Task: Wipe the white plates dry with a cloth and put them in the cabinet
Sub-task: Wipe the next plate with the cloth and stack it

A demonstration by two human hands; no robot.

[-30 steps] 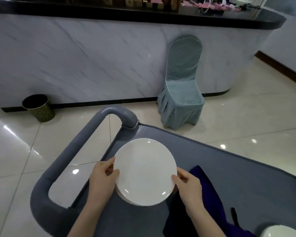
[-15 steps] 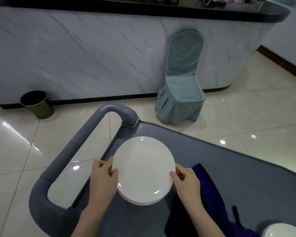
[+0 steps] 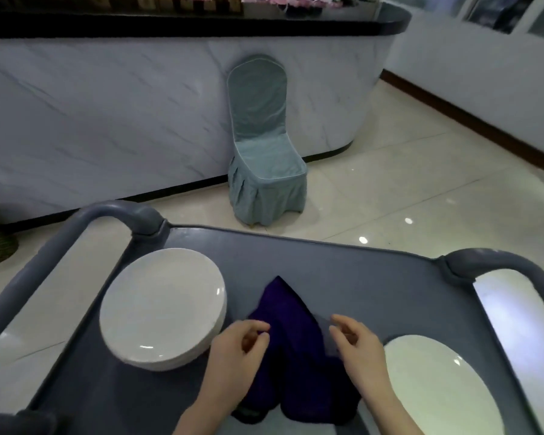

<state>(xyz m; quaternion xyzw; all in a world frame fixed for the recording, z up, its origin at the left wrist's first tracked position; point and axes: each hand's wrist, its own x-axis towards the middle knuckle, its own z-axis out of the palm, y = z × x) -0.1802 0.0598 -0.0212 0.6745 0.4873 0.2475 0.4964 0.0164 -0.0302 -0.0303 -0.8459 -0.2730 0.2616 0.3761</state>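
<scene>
Plate's down! The stack of white plates (image 3: 162, 306) now sits at nine o'clock on the grey cart (image 3: 358, 277), both hands off it. Left hand (image 3: 233, 353) and right hand (image 3: 357, 346), fingers loosely curled and holding nothing, hover over the purple cloth (image 3: 291, 350); another white plate (image 3: 437, 387) waits at four o'clock. Wiping looks next.

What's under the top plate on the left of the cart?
More white plates: the left stack shows several stacked rims along its lower right edge. How many there are, and the cart surface beneath them, is covered. Both hands are off it, over the purple cloth.
</scene>
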